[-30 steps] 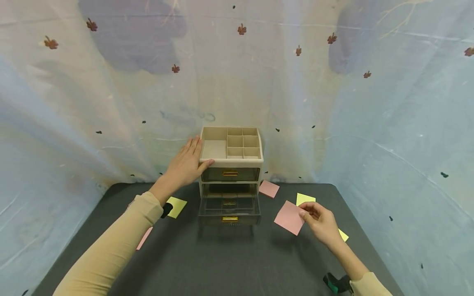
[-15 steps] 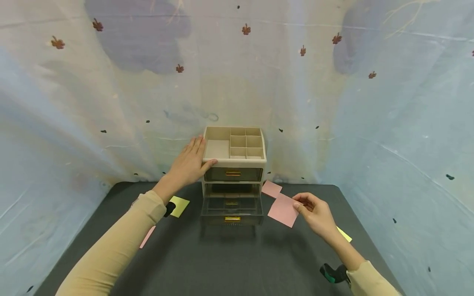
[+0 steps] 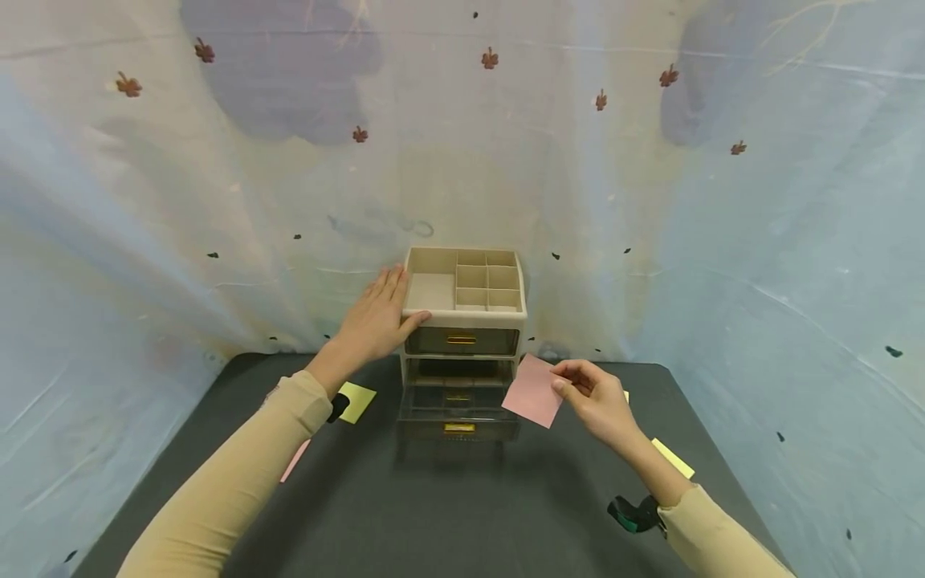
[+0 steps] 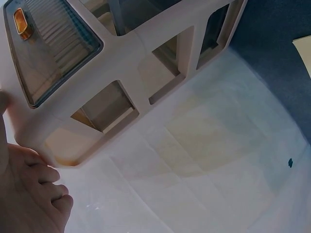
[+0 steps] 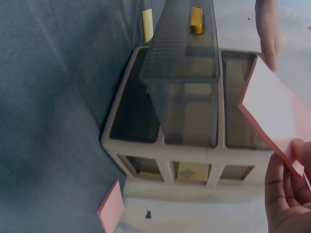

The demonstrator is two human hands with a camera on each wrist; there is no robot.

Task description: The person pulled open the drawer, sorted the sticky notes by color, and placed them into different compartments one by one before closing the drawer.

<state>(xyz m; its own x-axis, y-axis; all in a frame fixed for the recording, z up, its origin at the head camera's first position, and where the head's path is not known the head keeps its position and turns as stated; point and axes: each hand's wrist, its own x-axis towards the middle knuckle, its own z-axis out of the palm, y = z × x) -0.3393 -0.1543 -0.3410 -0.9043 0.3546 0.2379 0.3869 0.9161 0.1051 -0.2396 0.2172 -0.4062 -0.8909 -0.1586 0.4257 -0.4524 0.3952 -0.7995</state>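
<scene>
A cream desktop drawer organizer (image 3: 462, 318) with a compartmented top stands at the back of the dark table. Its smoky clear middle drawer (image 3: 457, 411), with a gold handle, is pulled out. My left hand (image 3: 370, 323) rests along the organizer's left side, fingers straight and thumb over the front edge. To the right of the drawer, my right hand (image 3: 596, 403) pinches a pink sticky note pad (image 3: 531, 393) by its edge, held above the table. The right wrist view shows the pad's thickness (image 5: 257, 124) and the organizer's side with its windows (image 5: 192, 171).
A yellow pad (image 3: 357, 402) and a pink pad (image 3: 295, 461) lie left of the organizer, partly behind my sleeve. Another yellow pad (image 3: 673, 458) lies at the right. A second pink pad (image 5: 112, 208) lies beside the organizer. A printed curtain (image 3: 462, 177) hangs behind.
My right hand has carried the pink sticky note pad left and up towards the organizer. My left hand stays on the organizer's side; the head view has shifted slightly.
</scene>
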